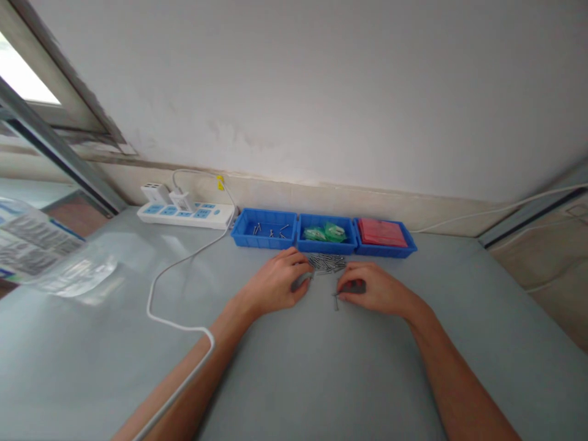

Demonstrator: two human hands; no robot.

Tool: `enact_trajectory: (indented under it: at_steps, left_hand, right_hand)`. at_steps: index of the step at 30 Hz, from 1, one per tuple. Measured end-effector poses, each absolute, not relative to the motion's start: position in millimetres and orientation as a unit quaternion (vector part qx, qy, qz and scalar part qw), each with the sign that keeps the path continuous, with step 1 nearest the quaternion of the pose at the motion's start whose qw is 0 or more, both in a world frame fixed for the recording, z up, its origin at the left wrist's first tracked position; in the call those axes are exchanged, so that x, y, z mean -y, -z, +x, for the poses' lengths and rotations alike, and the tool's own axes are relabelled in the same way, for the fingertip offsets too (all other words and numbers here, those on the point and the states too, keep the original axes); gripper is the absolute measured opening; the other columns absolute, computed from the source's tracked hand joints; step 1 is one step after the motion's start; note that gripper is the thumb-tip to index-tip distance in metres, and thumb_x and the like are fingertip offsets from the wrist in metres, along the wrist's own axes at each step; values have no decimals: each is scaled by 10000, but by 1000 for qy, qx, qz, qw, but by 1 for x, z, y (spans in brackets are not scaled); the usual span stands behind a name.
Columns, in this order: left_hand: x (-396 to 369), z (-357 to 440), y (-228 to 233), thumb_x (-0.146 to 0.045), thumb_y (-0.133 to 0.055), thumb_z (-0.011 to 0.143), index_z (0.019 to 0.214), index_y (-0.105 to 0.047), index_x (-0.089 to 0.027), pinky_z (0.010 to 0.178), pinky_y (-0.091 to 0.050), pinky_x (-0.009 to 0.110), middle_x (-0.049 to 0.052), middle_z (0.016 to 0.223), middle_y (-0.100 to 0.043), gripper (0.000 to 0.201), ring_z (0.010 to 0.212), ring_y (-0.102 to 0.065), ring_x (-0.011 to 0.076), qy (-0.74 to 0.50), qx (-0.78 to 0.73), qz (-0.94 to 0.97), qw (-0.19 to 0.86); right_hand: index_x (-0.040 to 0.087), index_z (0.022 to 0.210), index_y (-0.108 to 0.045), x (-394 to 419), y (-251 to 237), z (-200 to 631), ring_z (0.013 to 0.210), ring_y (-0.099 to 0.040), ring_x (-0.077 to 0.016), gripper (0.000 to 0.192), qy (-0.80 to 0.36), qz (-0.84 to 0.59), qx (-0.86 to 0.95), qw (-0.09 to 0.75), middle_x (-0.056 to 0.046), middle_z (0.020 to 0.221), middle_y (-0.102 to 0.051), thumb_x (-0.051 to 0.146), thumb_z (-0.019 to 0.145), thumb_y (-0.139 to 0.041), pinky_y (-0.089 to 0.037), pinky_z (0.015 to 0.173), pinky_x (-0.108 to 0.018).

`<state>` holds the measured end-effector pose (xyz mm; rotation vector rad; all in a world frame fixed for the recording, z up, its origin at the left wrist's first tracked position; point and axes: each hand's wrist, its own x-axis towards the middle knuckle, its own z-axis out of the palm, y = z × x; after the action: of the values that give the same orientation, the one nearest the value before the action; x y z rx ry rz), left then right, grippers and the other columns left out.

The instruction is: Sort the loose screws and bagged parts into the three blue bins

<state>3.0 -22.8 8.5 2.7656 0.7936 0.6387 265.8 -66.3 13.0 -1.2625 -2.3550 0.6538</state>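
Observation:
Loose metal screws lie in a small pile (327,263) on the grey table, between my two hands. My left hand (278,282) is at the pile's left side, its fingers curled and the fingertips brought close to the thumb. Something small and grey shows at those tips, too small to name. On the near right side of the pile, my right hand (374,286) pinches between thumb and forefinger. A single screw (336,302) sticks out from this pinch, pointing down toward me. The other fingers of the right hand are folded and partly hidden.
Against the wall stand three blue trays: one with several screws (235,236), one with green packets (326,233), one with red packets (382,233). To the left are a white power strip (220,215), its trailing white cable (151,300) and a clear plastic bottle (41,245).

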Motion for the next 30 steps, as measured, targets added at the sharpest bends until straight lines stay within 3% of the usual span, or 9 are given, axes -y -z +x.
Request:
enact_trajectory:
  at_steps: [7, 10, 14, 18, 23, 30]
  left_hand:
    - [26, 8, -9, -180, -568, 935, 1034, -717, -170, 926, -525, 380, 94, 989, -707, 179, 985, -628, 238, -231, -256, 933, 102]
    - [27, 9, -10, -179, -560, 947, 1049, -710, -167, 921, -527, 376, 94, 995, -708, 181, 998, -628, 237, -238, -256, 931, 102]
    - [28, 11, -10, -211, -555, 972, 1118, -695, -183, 926, -530, 371, 92, 1055, -718, 204, 1023, -631, 230, -260, -254, 926, 106]
    - [28, 13, -8, -263, -558, 997, 1163, -684, -188, 937, -532, 388, 99, 1095, -727, 222, 1033, -634, 233, -282, -263, 917, 105]
    - [31, 17, -7, -316, -549, 1029, 1168, -680, -190, 917, -524, 351, 85, 1094, -730, 229, 1017, -639, 216, -296, -243, 919, 94]
    - [27, 14, -9, -290, -476, 1061, 990, -716, -172, 840, -516, 334, 73, 939, -735, 277, 893, -629, 197, -296, -267, 917, 34]
  right_hand:
    - [206, 859, -683, 66, -5, 256, 883, -645, -197, 116, -188, -463, 842, 202, -44, 906, -655, 137, 940, -635, -521, 812, -323]
    - [206, 921, -659, 65, -5, 252, 940, -644, -206, 79, -195, -474, 821, 251, -55, 960, -667, 178, 969, -602, -524, 869, -351]
    - [208, 923, -630, 60, -5, 243, 741, -667, -170, 157, -336, -485, 720, 366, -20, 804, -697, 350, 982, -599, -559, 715, -306]
    - [207, 965, -646, 58, -4, 236, 612, -660, -148, 348, -448, -477, 611, 445, 8, 695, -688, 528, 857, -728, -566, 611, -279]
    - [233, 1021, -624, 58, -2, 233, 630, -669, -150, 390, -472, -467, 596, 452, 23, 695, -678, 564, 843, -726, -571, 625, -284]
    - [234, 1098, -617, 58, 2, 231, 661, -682, -164, 334, -447, -472, 613, 449, 9, 731, -703, 492, 896, -682, -556, 637, -288]
